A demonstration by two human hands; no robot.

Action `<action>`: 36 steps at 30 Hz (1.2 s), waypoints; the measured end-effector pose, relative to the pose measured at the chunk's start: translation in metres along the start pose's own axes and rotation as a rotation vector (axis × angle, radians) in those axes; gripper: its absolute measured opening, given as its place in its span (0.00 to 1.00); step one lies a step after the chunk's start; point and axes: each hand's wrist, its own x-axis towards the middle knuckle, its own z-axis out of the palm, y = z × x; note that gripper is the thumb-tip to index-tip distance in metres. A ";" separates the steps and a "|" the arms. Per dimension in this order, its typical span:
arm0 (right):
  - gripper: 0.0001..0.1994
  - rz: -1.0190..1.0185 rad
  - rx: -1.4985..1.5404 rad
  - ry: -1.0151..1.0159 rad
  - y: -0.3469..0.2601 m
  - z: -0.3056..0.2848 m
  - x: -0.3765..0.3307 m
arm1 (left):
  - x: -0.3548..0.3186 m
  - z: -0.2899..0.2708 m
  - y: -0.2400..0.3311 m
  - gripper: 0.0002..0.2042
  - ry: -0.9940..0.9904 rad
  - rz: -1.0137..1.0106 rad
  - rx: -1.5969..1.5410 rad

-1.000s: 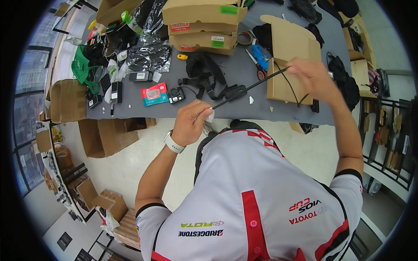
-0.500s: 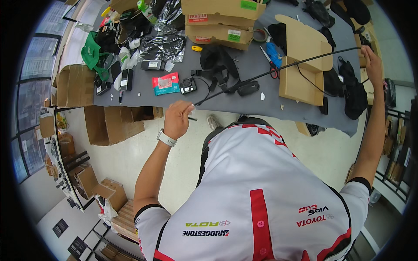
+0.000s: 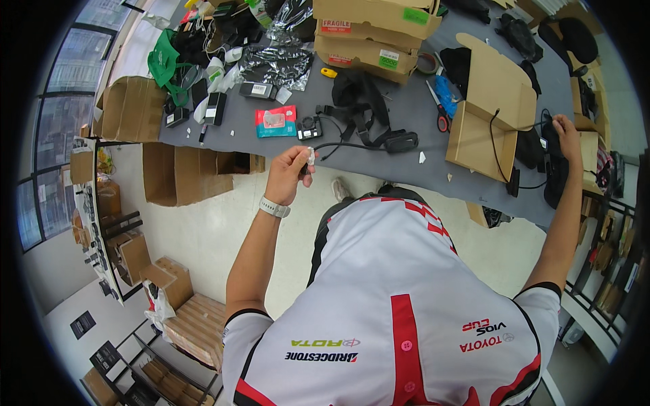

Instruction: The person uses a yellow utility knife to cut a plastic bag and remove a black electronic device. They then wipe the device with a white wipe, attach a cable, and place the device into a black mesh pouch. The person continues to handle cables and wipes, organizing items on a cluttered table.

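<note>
My left hand is closed at the table's front edge, pinching one end of a black cable with a small whitish piece at the fingertips. From there the cable runs right past a small black case, then smears with motion above the cardboard box. My right hand, at the table's right side, has its fingers closed on the cable's far part. Just beyond my left hand lie a small black camera-like device, a red and teal wipes pack and a black strap harness.
An open cardboard box stands at right, with red-handled scissors beside it. Stacked cartons sit at the back. Black crinkled bags and a green bag crowd the left. Another cardboard box is below the table edge.
The cable was stretched straight between my hands and now hangs slacker and lower. My right hand has come down toward me. The whole view has shifted somewhat.
</note>
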 end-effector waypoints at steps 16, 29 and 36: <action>0.12 -0.461 1.083 -0.676 -0.456 0.095 -0.162 | -0.017 0.081 0.014 0.08 0.013 0.163 0.095; 0.14 -0.604 1.274 -0.263 -0.468 0.085 -0.182 | -0.038 0.105 0.025 0.16 0.014 0.549 0.378; 0.13 -0.582 1.321 -0.175 -0.455 0.095 -0.184 | -0.054 0.115 0.038 0.26 -0.025 0.611 0.409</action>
